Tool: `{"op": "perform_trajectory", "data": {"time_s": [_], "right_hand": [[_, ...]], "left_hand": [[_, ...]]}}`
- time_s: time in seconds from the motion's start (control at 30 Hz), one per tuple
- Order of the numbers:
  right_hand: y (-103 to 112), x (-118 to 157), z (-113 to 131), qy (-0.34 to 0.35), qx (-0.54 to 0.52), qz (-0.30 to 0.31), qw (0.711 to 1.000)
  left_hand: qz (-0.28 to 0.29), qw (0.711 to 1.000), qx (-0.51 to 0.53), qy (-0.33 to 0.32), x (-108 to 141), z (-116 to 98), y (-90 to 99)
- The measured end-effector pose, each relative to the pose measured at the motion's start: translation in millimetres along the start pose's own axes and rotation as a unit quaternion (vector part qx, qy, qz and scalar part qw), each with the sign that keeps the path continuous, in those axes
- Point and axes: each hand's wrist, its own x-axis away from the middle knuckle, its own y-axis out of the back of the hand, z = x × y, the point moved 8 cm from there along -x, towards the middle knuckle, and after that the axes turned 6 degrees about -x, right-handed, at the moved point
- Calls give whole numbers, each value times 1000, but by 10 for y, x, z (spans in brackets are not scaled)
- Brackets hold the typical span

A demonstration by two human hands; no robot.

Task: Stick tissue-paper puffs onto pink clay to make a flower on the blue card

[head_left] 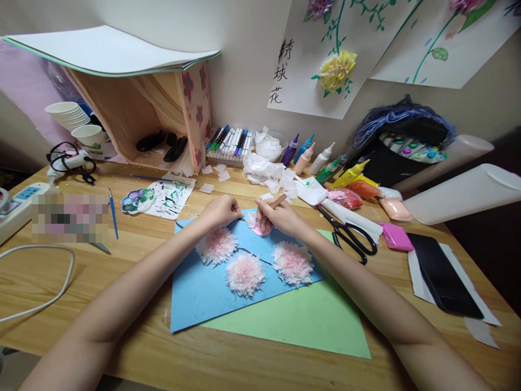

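My right hand point(274, 214) grips a short brown stick point(279, 201), perhaps a pencil or brush handle, whose tip is hidden. It is over a pink round patch point(261, 230) with white tissue on it, near the top of a blue sheet point(195, 307). My left hand point(223, 210) rests at that sheet's upper edge, fingers curled together; whatever is in them is hidden. Fluffy pink paper flowers lie on the blue sheet: one on the left point(217, 246), one in the middle point(245, 274), one on the right point(293, 263). A dark painted branch point(254, 254) runs between them.
A green sheet point(301, 320) lies beneath the blue one. Black scissors point(352, 239), a phone point(445, 277) and a pink packet point(396, 237) are to the right. Behind are paint bottles point(328, 169), crumpled tissue point(266, 168) and markers point(230, 142). A paintbrush point(113, 214) lies left.
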Motion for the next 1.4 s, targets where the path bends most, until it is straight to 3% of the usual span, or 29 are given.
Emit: {"op": "perform_trajectory", "data": {"time_s": [0.13, 0.27, 0.77, 0.93, 1.1, 1.27, 1.4], "right_hand": [[21, 128, 166, 77, 54, 27, 995], [5, 159, 211, 101, 101, 39, 989], [0, 92, 109, 84, 56, 24, 995], [13, 28, -25, 29, -30, -6, 999], [8, -38, -99, -12, -33, -42, 999], [43, -3, 40, 5, -23, -26, 999], [282, 33, 245, 57, -7, -34, 998]], "left_hand": [[3, 1000, 2, -4, 3, -2, 0], [5, 1000, -2, -3, 8, -16, 15], [10, 1000, 4, 8, -14, 17, 3], [15, 1000, 1, 9, -25, 28, -10], [15, 1000, -2, 5, -29, 30, -17], [12, 1000, -3, -3, -9, 3, 13], [14, 1000, -3, 4, 10, -13, 15]]}}
